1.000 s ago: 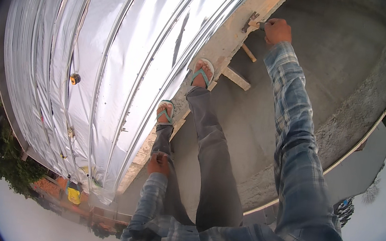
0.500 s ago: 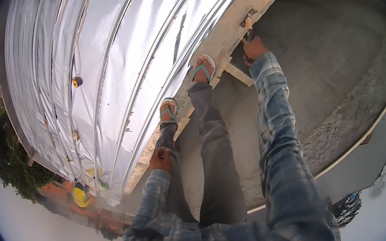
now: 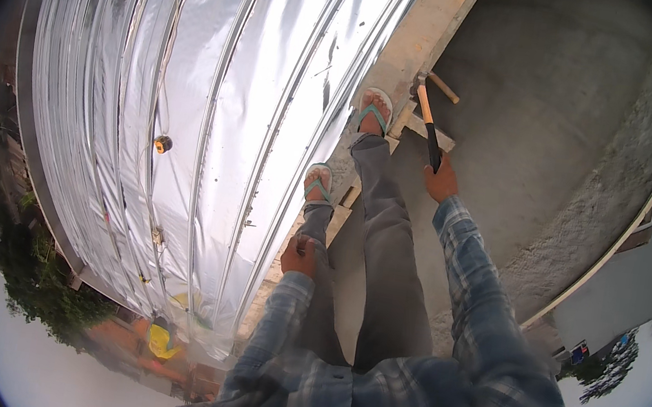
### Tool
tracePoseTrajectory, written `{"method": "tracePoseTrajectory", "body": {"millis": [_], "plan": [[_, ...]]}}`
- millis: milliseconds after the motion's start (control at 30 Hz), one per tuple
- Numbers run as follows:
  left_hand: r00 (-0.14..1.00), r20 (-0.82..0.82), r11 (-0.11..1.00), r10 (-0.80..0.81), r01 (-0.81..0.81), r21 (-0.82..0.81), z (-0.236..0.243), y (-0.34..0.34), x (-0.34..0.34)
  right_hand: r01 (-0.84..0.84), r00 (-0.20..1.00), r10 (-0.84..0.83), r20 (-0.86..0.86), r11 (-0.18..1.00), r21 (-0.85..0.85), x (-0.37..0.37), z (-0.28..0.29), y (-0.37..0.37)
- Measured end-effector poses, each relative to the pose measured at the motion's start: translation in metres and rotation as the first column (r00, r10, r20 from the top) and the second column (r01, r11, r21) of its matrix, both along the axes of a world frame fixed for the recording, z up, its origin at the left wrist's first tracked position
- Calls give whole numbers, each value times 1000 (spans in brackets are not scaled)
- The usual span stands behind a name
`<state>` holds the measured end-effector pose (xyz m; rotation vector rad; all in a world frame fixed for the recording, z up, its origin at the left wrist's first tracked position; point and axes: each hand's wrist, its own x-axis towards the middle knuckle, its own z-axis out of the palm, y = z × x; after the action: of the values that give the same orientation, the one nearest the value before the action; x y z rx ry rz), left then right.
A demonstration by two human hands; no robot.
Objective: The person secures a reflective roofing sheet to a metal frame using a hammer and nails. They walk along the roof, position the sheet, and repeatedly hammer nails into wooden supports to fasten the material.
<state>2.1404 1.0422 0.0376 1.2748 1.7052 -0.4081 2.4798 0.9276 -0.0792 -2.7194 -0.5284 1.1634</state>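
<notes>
Silver foil fills the feed well left of the R grip, grey slab to its right, ledge running betw. From my remote seat I read R hand as wrapped round the black end of the hammer, clamped firmly; its head lies up ahead of the grip, at the ledge's slab-side edge. Can't confirm contact w/ the ledge. L hand, left of & below the R grip, is by the L shin, fingers curled; can't tell if anything's pinched inside. Peg sticks out over the slab ahead of the R grip, just beside the hammer head; block juts out closer to the grip, handle crossing it in view. Tape lies on the foil, far left of the R grip. Progress, my judgement: hammer's in hand & up at the edge, so setup looks done; peg & block both protrude, and I see nothing that shows the edge work finished. Nails too small to make out, so can't say how much is left.
</notes>
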Motion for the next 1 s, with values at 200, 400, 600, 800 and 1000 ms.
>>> {"method": "tracePoseTrajectory", "body": {"millis": [200,400,600,800,1000], "plan": [[986,161,994,48,-62,86,-10,-13,-50,379,743,-466,-480,884,-272,-82,127,-84],[967,240,993,82,-58,-107,-41,20,-47,203,703,-583,-407,713,-671,-189,177,-197],[922,385,991,-30,76,-106,-152,67,3,89,579,-664,-473,628,-773,-289,183,-271],[765,305,819,-568,485,307,-275,99,105,114,705,-397,-588,882,-458,-356,139,-322],[736,161,753,-658,646,124,-376,85,201,562,548,-649,-528,753,-343,-330,121,-247]]}}
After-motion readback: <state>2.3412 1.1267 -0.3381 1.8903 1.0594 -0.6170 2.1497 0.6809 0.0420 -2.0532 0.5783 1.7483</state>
